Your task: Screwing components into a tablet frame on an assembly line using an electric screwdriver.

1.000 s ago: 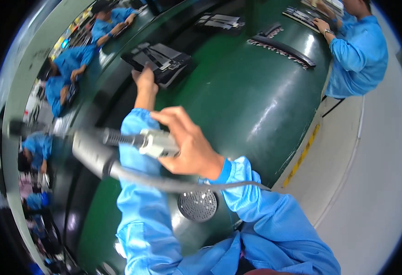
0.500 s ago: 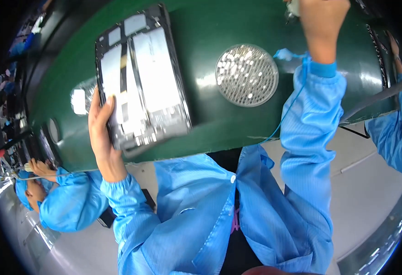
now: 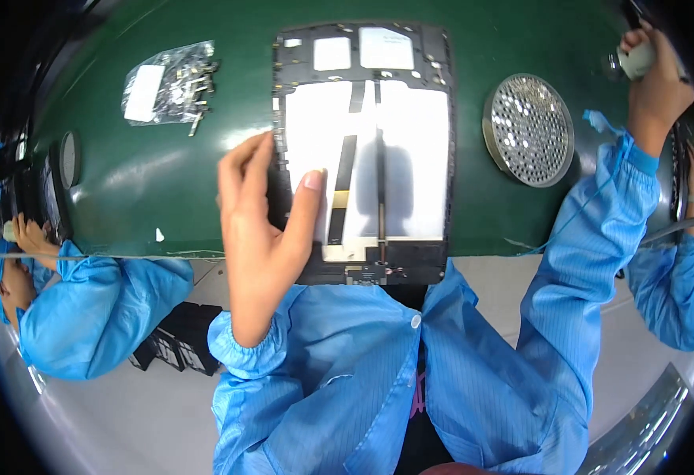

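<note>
An opened tablet (image 3: 414,174), its pale battery panels and dark ribbon cables exposed, lies in front of me, its lower end past the bench's near edge. My left hand (image 3: 261,210) grips its left edge, thumb over the face and fingers along the side. At the far right my right hand (image 3: 662,87) is closed around a pale, rounded tool (image 3: 638,60) with a clear-looking tip; its exact kind cannot be made out. A blue band with a cord (image 3: 621,150) circles the right wrist. Between tablet and right arm sits a round dish (image 3: 529,131) full of small holes.
A clear plastic bag (image 3: 169,87) with small metal parts lies left of the tablet on the green bench (image 3: 228,87). Co-workers in blue sit at the left (image 3: 93,309) and right (image 3: 671,293). Black boxes (image 3: 180,340) stand below the bench on the left.
The tablet has turned from tilted to nearly straight and sits further right in view, with my left hand on it. My right hand, still holding the pale tool, appears further right and lower.
</note>
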The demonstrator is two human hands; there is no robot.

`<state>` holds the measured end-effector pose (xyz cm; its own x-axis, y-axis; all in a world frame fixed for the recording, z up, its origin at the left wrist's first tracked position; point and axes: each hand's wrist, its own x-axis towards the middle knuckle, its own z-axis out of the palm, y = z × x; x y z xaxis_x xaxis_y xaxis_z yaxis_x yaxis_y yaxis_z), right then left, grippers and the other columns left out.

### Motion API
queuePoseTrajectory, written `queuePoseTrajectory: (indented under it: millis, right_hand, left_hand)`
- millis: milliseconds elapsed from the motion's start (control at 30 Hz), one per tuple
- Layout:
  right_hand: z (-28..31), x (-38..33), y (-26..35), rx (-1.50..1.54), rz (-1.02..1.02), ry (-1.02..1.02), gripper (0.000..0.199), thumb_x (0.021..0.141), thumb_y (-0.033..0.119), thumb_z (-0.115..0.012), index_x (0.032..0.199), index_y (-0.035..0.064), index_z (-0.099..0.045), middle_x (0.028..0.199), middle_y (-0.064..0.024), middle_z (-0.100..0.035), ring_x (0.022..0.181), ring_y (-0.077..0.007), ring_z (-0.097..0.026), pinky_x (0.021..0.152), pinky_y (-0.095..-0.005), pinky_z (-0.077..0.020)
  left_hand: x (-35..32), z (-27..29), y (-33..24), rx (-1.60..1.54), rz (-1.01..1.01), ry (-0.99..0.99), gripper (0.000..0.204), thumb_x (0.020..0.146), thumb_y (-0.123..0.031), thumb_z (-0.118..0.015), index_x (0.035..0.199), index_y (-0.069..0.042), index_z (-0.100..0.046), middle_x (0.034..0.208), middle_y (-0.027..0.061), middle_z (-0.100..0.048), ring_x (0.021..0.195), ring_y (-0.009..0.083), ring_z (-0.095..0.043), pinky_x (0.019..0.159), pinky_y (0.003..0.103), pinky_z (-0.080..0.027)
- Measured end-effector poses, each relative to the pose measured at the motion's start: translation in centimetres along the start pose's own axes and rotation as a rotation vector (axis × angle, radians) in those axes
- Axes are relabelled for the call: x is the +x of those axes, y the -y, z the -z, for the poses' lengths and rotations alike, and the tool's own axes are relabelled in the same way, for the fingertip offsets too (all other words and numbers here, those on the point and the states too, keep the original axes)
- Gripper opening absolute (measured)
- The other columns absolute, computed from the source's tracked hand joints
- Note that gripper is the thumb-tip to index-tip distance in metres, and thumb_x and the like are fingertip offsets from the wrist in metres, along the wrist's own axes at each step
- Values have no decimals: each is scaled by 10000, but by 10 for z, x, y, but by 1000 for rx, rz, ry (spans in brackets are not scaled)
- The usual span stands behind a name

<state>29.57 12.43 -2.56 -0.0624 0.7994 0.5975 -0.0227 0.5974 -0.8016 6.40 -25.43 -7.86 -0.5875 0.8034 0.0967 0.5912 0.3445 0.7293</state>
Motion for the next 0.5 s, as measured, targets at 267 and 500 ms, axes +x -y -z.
queuePoseTrajectory:
  millis: [267, 500]
  right_hand:
    - [-32, -18, 33, -51, 5, 201, 314, 905, 32, -702, 1203, -65, -708, 864, -96, -712, 643, -122, -629, 563, -256, -497]
    - [-53, -32, 48, 128, -151, 380, 304, 911, 41, -621, 1178, -77, -706, 805, -120, -679, 654, -142, -629, 590, -270, -518]
  left_hand:
    - [-24, -40, -8, -130, -183, -101, 576, 937, -124, -702, 1396, 127, -461, 1276, 289, -499, 1158, 424, -525, 993, 483, -440]
    - [11, 0, 17, -76, -266, -224, 193, 932, -105, -706, 1102, -17, -729, 1105, 146, -667, 835, 297, -685, 722, 379, -555]
